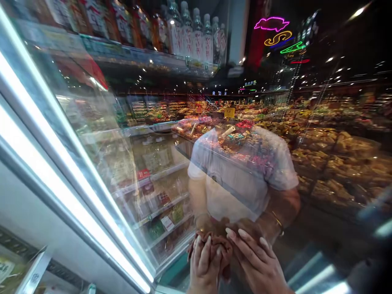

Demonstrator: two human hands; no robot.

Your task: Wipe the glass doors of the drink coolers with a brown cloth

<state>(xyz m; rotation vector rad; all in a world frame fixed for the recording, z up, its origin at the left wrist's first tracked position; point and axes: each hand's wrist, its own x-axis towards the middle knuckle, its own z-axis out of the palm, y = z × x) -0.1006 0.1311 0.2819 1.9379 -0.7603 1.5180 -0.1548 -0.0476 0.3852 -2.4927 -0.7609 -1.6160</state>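
My left hand (203, 263) is at the bottom middle, its fingers bent over a crumpled reddish-brown cloth (226, 247) and pressing it against a glass pane (241, 196). To its right, my right hand (255, 261) lies with fingers stretched out, its fingertips at the glass. Nothing shows in the right hand. The pane mirrors my hands, forearms and a white short-sleeved shirt (235, 196), so the reflected fingers meet the real ones. Part of the cloth is hidden under the left fingers.
Bright tube lights (76, 175) run slantwise along the frame at left. Lit shelves (162, 196) with packaged goods show in the glass. Bottles (196, 36) line a shelf at the top. Reflected bins of wrapped goods (333, 151) and neon signs (277, 36) appear at right.
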